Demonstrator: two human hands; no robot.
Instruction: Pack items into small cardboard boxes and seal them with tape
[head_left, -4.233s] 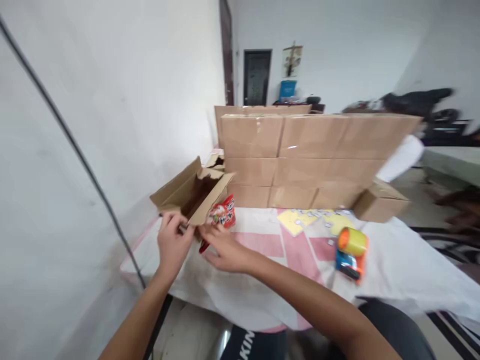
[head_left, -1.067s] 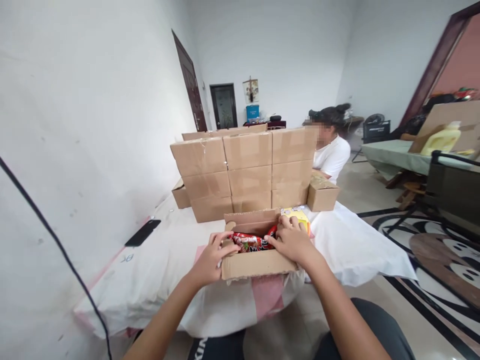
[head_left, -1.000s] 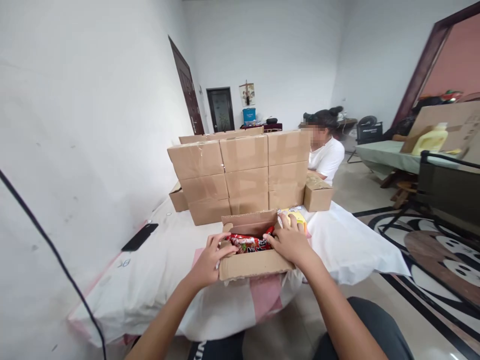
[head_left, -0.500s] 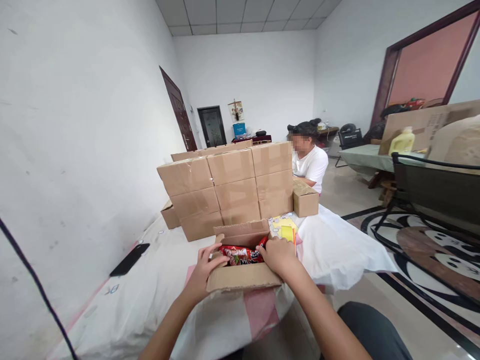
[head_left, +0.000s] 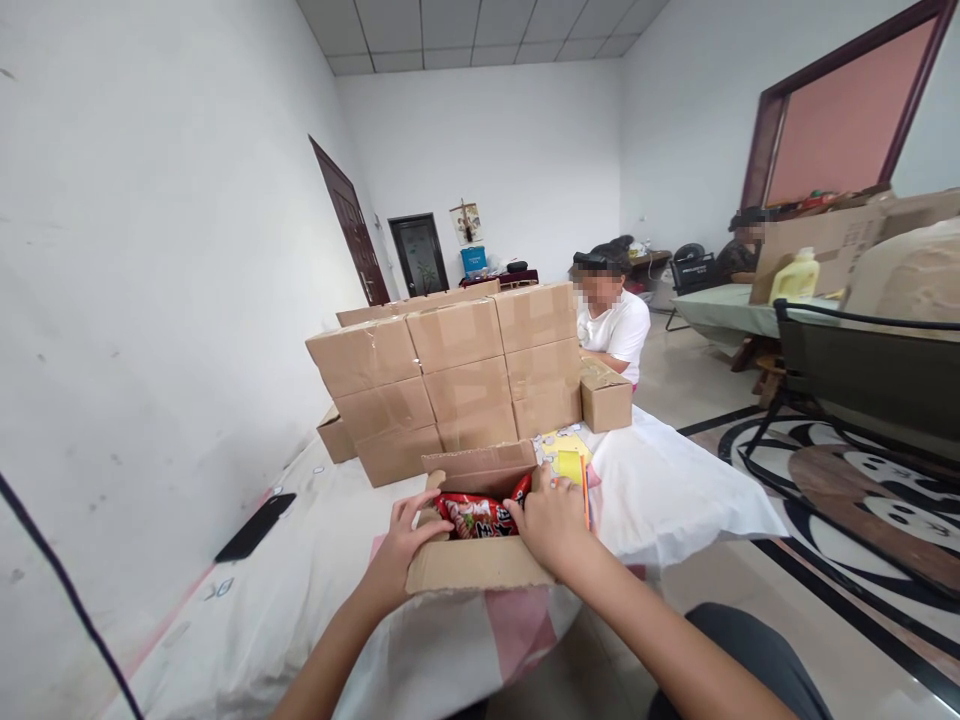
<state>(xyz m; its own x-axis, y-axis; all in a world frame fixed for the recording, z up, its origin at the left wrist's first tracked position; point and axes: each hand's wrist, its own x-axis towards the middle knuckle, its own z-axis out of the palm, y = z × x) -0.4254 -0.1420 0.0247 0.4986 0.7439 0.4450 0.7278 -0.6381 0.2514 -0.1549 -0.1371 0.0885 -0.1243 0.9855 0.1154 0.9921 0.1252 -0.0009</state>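
An open cardboard box (head_left: 480, 566) stands in front of me on the table, its near and far flaps folded outward. Inside lie red, printed plastic packets (head_left: 476, 512). My left hand (head_left: 405, 545) grips the left wall and end flap, fingers outside and the thumb over the edge by the packets. On the opposite end, my right hand (head_left: 553, 515) closes round the right wall, its thumb side reaching in against a red packet. Part of the right end of the box is hidden beneath that hand.
Taped cardboard boxes (head_left: 461, 375) form a wall behind the open box. A single box (head_left: 606, 397) stands at its right. A black phone (head_left: 255, 527) lies left on the tablecloth (head_left: 315, 540). A person in white (head_left: 626, 325) sits beyond; another person (head_left: 739, 250) is far right.
My view has shifted slightly to the right. My right hand's fingers have shifted a little on the box end. The person in white has turned the head more towards me.
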